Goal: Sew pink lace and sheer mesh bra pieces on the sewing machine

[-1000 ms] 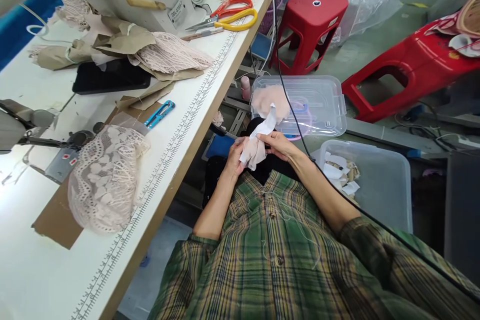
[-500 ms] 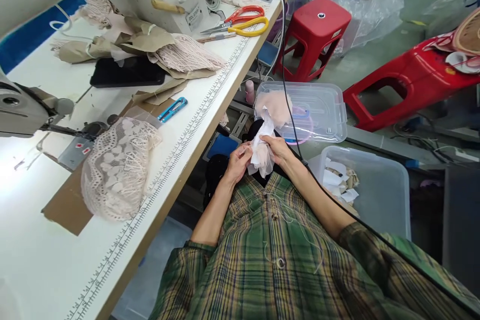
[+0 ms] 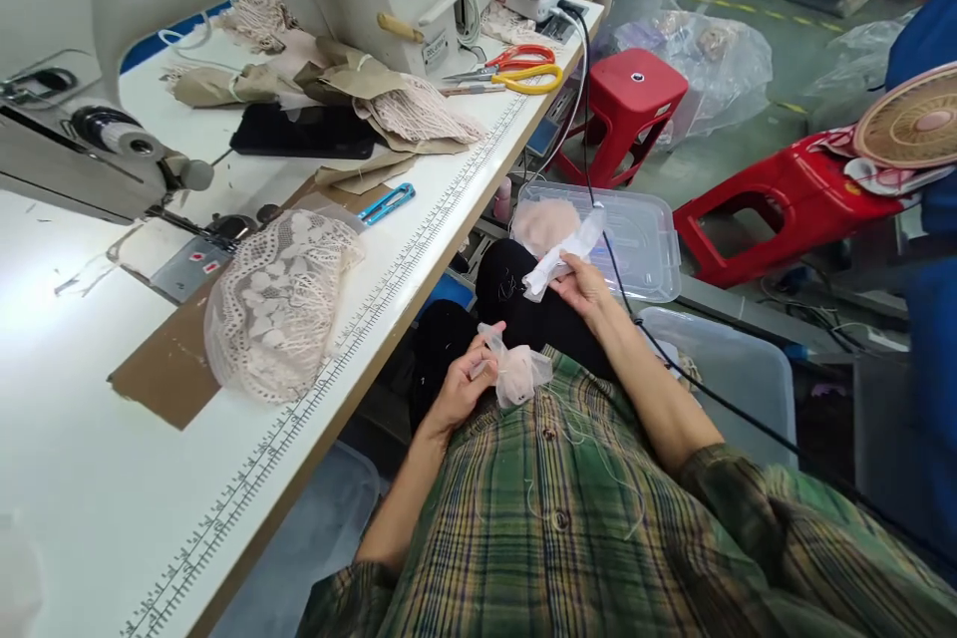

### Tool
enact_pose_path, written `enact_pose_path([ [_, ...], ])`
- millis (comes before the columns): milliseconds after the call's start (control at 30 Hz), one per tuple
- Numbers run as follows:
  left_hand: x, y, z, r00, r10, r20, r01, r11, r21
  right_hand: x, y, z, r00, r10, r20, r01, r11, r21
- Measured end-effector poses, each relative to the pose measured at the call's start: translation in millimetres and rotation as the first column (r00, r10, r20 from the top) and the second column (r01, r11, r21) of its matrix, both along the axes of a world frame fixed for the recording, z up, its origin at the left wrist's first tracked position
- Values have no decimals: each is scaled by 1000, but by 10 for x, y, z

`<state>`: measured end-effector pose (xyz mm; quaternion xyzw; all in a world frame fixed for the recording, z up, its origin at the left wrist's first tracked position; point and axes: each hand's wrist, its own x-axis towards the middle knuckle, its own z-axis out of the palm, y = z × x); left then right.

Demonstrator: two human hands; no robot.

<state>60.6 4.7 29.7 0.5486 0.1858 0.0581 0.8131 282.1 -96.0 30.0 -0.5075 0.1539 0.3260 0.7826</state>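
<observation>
Nearest, over the lap and the green plaid shirt (image 3: 553,518), the left hand (image 3: 460,389) has its grip closed on a small bunch of sheer pink fabric (image 3: 519,374), pinched between thumb and fingertips so that the bunch hangs just to the right of the hand. A little farther out, the right hand (image 3: 587,284) holds a white paper strip (image 3: 560,254) in a closed grip; the strip sticks up and away from the fingers, tilted toward the right. The two hands are apart, each with its own piece.

Just beyond the right hand stands a clear plastic box (image 3: 643,239) with its lid on; a pink fabric piece (image 3: 545,219) lies on the left part of that lid. To the right of the forearm is a second clear bin (image 3: 748,379); its contents are mostly hidden.

On the white surface (image 3: 90,478) to the left lies a pink lace piece (image 3: 276,304), then a blue thread snip (image 3: 385,204), and farthest, red and yellow scissors (image 3: 523,70).
</observation>
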Motion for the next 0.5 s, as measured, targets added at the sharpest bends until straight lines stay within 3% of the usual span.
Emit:
enact_pose_path([
  [133,2,45,-11,998,52,-39,-51,998,37,-22,-88,61,975,223,4,-222,969,105],
  [200,92,91,-27,996,52,-78,-33,974,223,-95,-77,84,924,381,29,-379,907,184],
  [267,176,119,-36,993,40,-108,7,916,402,-157,-51,119,866,495,76,-498,834,237],
  [333,225,101,-42,992,28,-126,38,872,489,-193,-28,162,818,560,129,-573,779,254],
  [433,227,-19,-65,990,-13,-138,77,882,465,-223,-26,198,780,603,165,-625,738,257],
  [500,216,-118,-86,986,-73,-153,127,914,384,-244,-45,191,775,610,164,-629,724,283],
])
